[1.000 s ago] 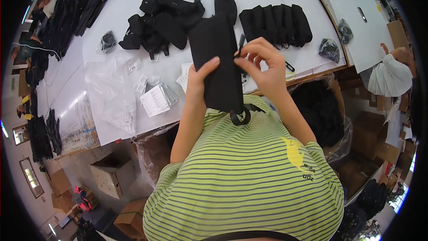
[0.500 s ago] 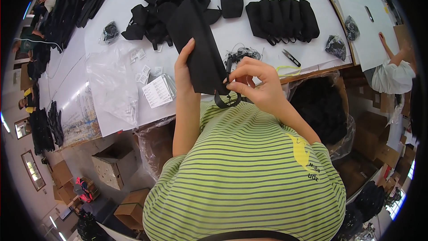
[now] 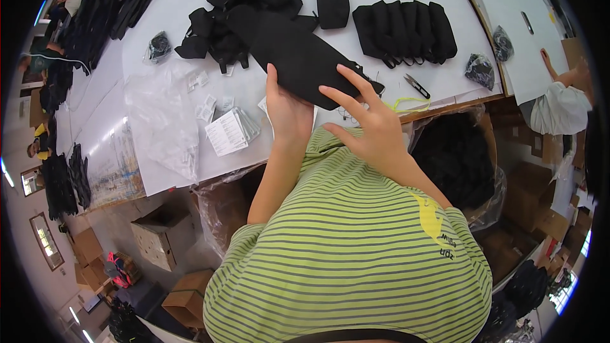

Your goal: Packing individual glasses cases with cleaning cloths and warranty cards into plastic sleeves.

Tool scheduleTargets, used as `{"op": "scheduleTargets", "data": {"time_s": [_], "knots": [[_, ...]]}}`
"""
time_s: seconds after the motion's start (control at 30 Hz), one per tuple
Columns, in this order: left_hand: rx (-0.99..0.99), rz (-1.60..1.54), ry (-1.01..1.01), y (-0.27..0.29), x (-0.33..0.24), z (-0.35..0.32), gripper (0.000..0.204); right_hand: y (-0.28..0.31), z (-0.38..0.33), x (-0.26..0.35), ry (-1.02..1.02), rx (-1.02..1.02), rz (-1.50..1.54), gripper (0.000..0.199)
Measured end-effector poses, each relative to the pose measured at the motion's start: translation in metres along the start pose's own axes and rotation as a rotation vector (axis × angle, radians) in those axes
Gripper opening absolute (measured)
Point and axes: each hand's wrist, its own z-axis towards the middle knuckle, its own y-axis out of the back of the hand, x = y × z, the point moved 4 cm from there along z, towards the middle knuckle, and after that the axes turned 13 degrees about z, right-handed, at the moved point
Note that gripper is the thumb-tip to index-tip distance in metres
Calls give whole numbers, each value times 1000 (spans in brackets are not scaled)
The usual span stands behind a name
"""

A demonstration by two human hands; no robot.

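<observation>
A flat black fabric pouch [image 3: 302, 54] lies tilted across my left hand [image 3: 289, 105], its broad face up. My left thumb presses on its near edge while the other fingers are out of sight underneath. Fingers spread, my right hand [image 3: 365, 111] rests its fingertips on the pouch near its right end and grips nothing. Beyond the held pouch is a loose heap of black pouches [image 3: 219, 28] with straps and loops. The tangle of black cords is mostly covered by the pouch and my right hand.
One black pouch [image 3: 332, 5] lies apart, left of a neat row of pouches [image 3: 405, 32]. Thread snips [image 3: 417, 86] and a yellow-green cord [image 3: 406, 104] lie near the table edge. White printed cards [image 3: 232, 132] and clear plastic bags [image 3: 159, 114] are at left. A plastic-lined box [image 3: 454, 152] stands below right.
The pouch has swung from nearly upright to a slant, its lower end moving right. My right hand has let go of its strap end and spread its fingers over the fabric.
</observation>
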Motion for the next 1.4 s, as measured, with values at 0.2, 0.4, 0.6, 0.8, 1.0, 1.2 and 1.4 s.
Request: {"op": "scheduleTargets", "data": {"time_s": [0.2, 0.4, 0.6, 0.8, 1.0, 1.2, 1.4], "knots": [[109, -72, 173, -3, 7, -4, 47, 5, 5, -24, 60, -191, -47, 48], [-57, 266, 77, 27, -3, 13, 47, 10, 4, -31, 134, -152, 108, 36], [53, 741, -448, 21, -36, 7, 56, 19, 4, -57, -162, -241, 532, 24], [230, 1522, -446, 29, -53, -2, 76, 33, -4, -95, -756, -234, 937, 21], [413, 1004, -83, 29, -29, -11, 43, 33, -12, -82, -661, -121, 1051, 27], [370, 999, -143, 39, -20, -10, 23, 44, -12, -72, -347, 27, 456, 31], [294, 1009, -140, 52, -9, -3, 19, 47, -11, -83, -348, 67, 440, 24]]}}
